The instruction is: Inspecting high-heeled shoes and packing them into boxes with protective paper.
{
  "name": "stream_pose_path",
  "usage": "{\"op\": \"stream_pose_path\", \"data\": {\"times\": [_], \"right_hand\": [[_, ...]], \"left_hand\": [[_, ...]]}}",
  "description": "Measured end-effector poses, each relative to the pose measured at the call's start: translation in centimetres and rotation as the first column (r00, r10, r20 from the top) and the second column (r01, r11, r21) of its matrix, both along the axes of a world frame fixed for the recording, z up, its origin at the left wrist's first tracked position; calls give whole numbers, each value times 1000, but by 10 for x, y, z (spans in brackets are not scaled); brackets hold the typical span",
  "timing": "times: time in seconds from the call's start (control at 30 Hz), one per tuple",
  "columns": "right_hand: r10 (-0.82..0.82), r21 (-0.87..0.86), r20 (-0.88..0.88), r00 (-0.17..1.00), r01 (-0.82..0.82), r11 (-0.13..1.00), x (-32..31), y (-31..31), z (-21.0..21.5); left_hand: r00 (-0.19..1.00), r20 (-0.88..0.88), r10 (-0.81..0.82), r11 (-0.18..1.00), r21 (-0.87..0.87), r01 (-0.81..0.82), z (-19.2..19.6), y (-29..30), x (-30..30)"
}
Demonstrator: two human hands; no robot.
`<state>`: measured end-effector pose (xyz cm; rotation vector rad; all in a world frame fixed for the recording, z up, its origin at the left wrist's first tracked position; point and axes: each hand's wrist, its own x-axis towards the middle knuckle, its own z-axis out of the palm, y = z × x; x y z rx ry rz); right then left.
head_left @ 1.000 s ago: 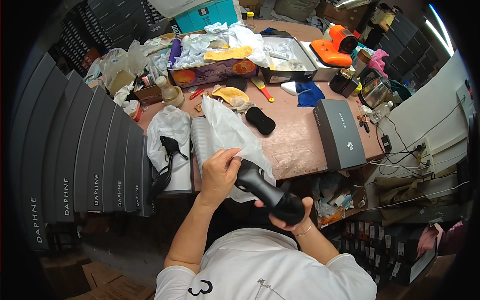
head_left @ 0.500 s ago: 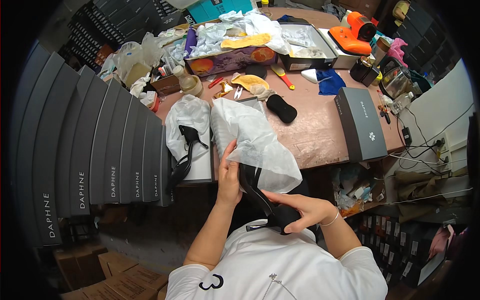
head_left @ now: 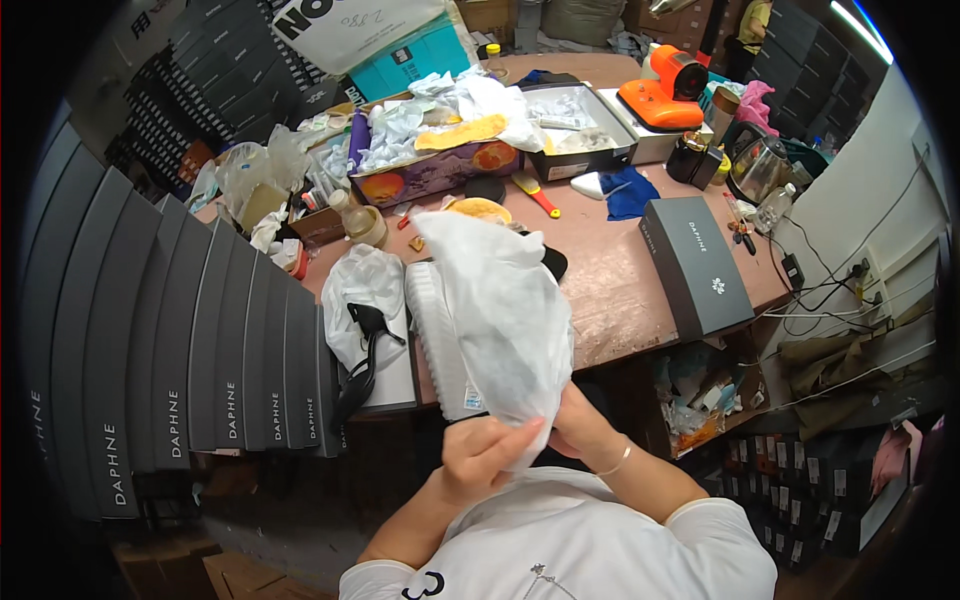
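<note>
A white translucent dust bag (head_left: 505, 300) hangs in front of me over the table edge, with a faint dark shape showing through its lower part. My left hand (head_left: 485, 458) pinches the bag near its lower end, thumb and fingers closed. Against the bag's lower right side, my right hand (head_left: 582, 428) is closed on it, some fingers hidden. The black high-heeled shoe held earlier no longer shows uncovered. Another black high-heeled shoe (head_left: 366, 365) lies to the left, partly on a crumpled white bag (head_left: 362, 282). Beside the held bag is ribbed white packing (head_left: 432, 335).
Tall stacks of dark grey shoeboxes (head_left: 150, 330) stand at the left. A closed grey shoebox (head_left: 697, 265) rests on the table's right. Farther back are a purple carton (head_left: 440, 172) of crumpled paper, an orange device (head_left: 665, 95), a brush (head_left: 537, 195) and a blue cloth (head_left: 632, 192).
The bag has come over the black shoe, which was partly outside it. My left hand has moved down to the bag's lower end; my right hand has moved up from the shoe's heel.
</note>
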<state>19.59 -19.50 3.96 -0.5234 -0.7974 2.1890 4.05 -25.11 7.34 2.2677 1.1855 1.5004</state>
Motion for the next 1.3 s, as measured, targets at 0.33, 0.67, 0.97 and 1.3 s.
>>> {"op": "stream_pose_path", "data": {"times": [0.33,0.67,0.97,1.3], "right_hand": [[-412,319,347,842,307,897,46,57,-54],[-732,735,668,134,-271,622,127,136,-168],[199,-239,971,-134,-606,759,144,56,-32],[-61,406,280,958,-60,912,-46,54,0]], "left_hand": [[911,31,-412,863,-306,401,-30,0,56],[644,-647,409,448,-472,-759,-130,9,-207],[770,-245,589,600,-506,-620,-49,-23,-153],[679,-439,588,768,37,-640,-29,-35,-94]]}}
